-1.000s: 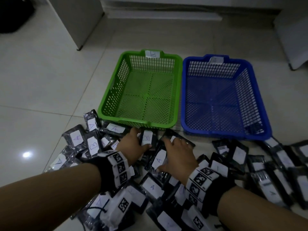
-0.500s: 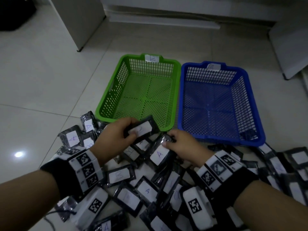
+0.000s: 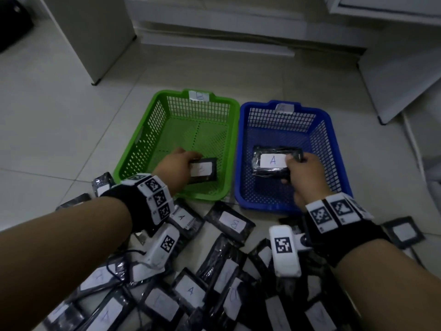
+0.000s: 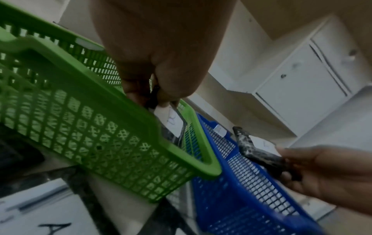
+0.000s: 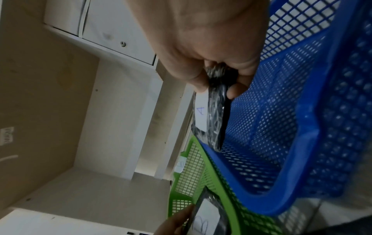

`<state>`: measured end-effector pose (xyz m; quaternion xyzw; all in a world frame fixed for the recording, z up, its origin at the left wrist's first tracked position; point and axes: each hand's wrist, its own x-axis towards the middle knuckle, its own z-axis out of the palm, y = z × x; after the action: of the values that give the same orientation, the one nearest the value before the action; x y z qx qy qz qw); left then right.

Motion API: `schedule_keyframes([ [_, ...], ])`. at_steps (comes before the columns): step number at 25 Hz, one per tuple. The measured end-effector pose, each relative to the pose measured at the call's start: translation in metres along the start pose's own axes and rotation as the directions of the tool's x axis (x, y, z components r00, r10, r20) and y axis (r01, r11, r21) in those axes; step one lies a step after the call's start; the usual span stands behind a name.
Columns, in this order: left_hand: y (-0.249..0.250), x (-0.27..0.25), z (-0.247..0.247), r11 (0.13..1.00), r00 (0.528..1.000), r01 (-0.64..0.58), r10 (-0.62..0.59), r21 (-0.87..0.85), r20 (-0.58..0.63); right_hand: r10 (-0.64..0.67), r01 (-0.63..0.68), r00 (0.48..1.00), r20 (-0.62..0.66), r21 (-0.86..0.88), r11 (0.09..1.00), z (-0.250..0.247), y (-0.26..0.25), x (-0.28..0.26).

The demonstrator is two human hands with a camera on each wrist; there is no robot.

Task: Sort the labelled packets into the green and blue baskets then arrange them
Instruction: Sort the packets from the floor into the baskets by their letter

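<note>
Both baskets lie bare as the left hand [image 3: 177, 166] pinches a B packet [image 3: 203, 170] over the green basket [image 3: 133, 149], the right hand [image 3: 304, 174] an A packet [image 3: 274, 162] over the blue basket [image 3: 334, 149]; the floor pile [image 3: 191, 290] remains.

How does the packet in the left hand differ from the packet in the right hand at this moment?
The left hand's packet hangs over the green basket; the right hand's packet hangs over the blue basket. The right one's label reads A; the left one's reads B in the right wrist view. The left hand grips its packet by the left end, the right hand by the right end. Both are dark, shiny packets with white labels facing up.
</note>
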<state>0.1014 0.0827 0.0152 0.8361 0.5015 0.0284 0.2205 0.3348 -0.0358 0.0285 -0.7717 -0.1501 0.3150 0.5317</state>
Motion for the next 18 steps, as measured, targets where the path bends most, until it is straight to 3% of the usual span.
schedule_keyframes([
  [4,-0.008,0.006,0.011,0.996,0.985,0.092,-0.089,-0.014,0.148,-0.034,0.028,0.999,-0.023,-0.232,0.972,-0.004,0.027,0.011],
  [6,-0.006,0.002,0.013,0.995,0.989,0.098,-0.096,-0.016,0.115,-0.045,0.047,0.999,0.013,-0.314,0.948,0.000,0.029,0.010],
  [8,-0.004,-0.014,0.011,0.996,0.998,-0.045,0.041,-0.071,-0.057,-0.038,0.052,0.998,0.045,-0.393,0.918,0.003,0.031,0.010],
  [10,-0.007,-0.039,0.008,0.951,0.930,-0.304,0.284,-0.055,-0.232,-0.027,0.058,0.997,0.072,-0.467,0.882,0.005,0.033,0.009],
  [11,-0.011,-0.053,0.008,0.914,0.888,-0.405,0.387,-0.026,-0.249,-0.027,0.071,0.995,0.091,-0.516,0.854,0.006,0.034,0.008],
  [13,-0.024,-0.079,0.013,0.859,0.846,-0.512,0.504,-0.002,-0.174,-0.026,0.101,0.992,0.127,-0.635,0.766,0.007,0.036,0.004],
  [15,-0.038,-0.098,0.024,0.853,0.851,-0.521,0.521,0.008,-0.070,-0.082,0.164,0.986,0.148,-0.720,0.674,0.008,0.036,-0.006],
  [17,-0.051,-0.103,0.035,0.853,0.855,-0.517,0.519,0.068,-0.019,-0.262,0.289,0.953,0.149,-0.700,0.653,0.011,0.036,-0.029],
  [18,-0.055,-0.101,0.039,0.854,0.858,-0.511,0.514,0.100,-0.002,-0.383,0.380,0.913,0.143,-0.643,0.665,0.012,0.036,-0.045],
])
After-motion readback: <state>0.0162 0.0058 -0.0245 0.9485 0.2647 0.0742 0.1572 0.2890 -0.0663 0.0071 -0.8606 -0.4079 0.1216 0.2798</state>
